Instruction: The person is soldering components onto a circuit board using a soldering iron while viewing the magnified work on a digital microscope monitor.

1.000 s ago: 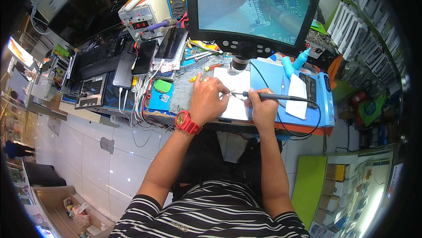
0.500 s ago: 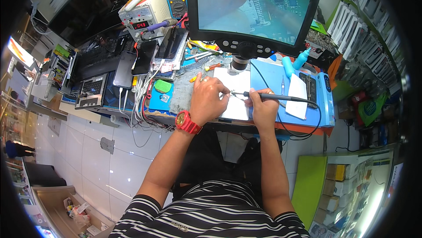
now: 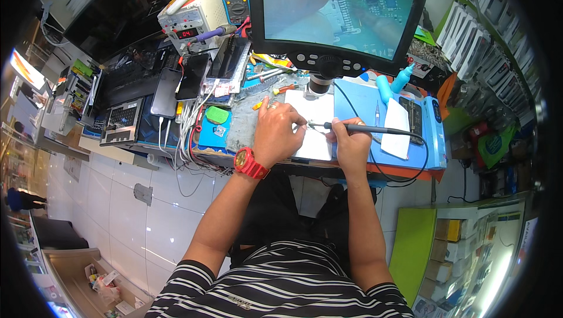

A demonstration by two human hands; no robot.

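Over a white sheet point(image 3: 316, 149), my left hand point(image 3: 277, 131) is closed, thumb and forefinger pinching a small circuit board point(image 3: 310, 123) that is mostly hidden by the fingers. My right hand point(image 3: 352, 142) grips a black soldering iron point(image 3: 366, 129) like a pen, its metal tip pointing left at the board. Whether the tip touches cannot be made out. The digital microscope point(image 3: 319, 85) stands just beyond. On its screen point(image 3: 337, 13), a green board appears enlarged, with a row of connector pins, a blurred fingertip at left and a blurred dark shape at lower right.
Phones point(image 3: 167, 93), cables point(image 3: 186, 118) and a green sponge point(image 3: 217, 115) lie left. A power supply point(image 3: 193, 22) and multimeter point(image 3: 236, 1) stand behind. On the blue mat point(image 3: 352, 98) at right are turquoise bottles point(image 3: 403, 78) and tweezers point(image 3: 377, 115); the iron's cord point(image 3: 427, 156) loops beside it.
On the microscope screen, the blurred dark shape at lower right has become more distinct and lies nearer the pins. Both hands stay almost in place.
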